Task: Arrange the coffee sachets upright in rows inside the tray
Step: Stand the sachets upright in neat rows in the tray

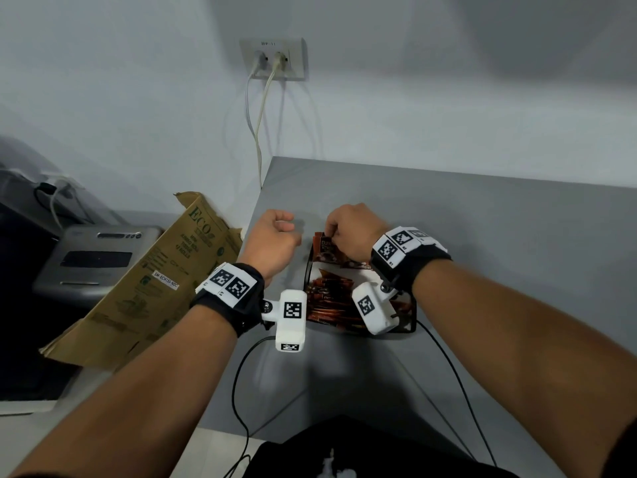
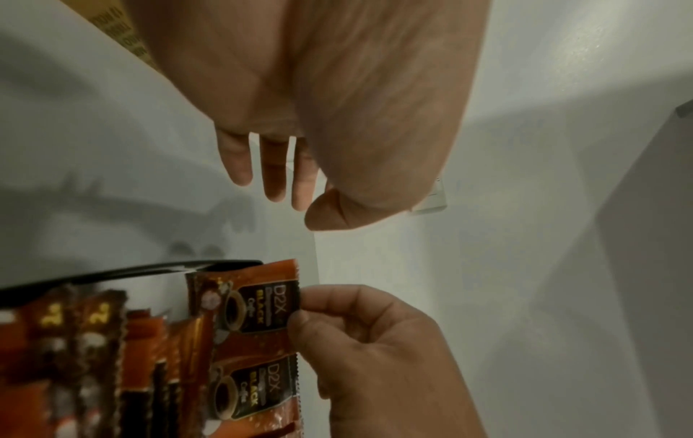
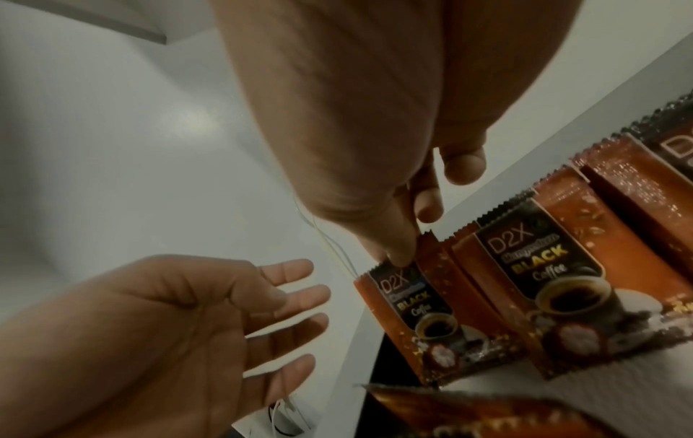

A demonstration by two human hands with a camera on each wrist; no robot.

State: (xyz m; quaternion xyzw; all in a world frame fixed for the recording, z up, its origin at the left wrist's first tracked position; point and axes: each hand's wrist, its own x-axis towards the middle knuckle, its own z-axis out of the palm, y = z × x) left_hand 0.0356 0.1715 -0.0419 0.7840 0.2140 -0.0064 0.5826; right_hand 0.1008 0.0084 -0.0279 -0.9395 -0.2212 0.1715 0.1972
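Observation:
A black wire tray point(image 1: 307, 270) sits on the grey table point(image 1: 499, 257), its rim point(image 2: 150, 268) visible in the left wrist view. Orange and black coffee sachets point(image 1: 331, 298) lie jumbled in it. My right hand point(image 1: 332, 232) pinches the top edge of one upright sachet point(image 1: 325, 246) at the tray's far end. Thumb and forefinger of that right hand point(image 3: 408, 246) pinch the sachet point(image 3: 408, 314), and another sachet point(image 3: 555, 281) stands beside it. The right hand point(image 2: 303, 308) grips the sachet's point(image 2: 258, 308) corner. My left hand point(image 1: 279, 229) hovers left of the tray, its fingers point(image 3: 300, 311) relaxed and empty.
A flattened brown cardboard box point(image 1: 155, 281) leans off the table's left edge, beside a grey machine point(image 1: 96, 257). A wall socket point(image 1: 272, 60) with pale cables hangs behind. Black cables point(image 1: 241, 374) trail from my wrist cameras across the near table.

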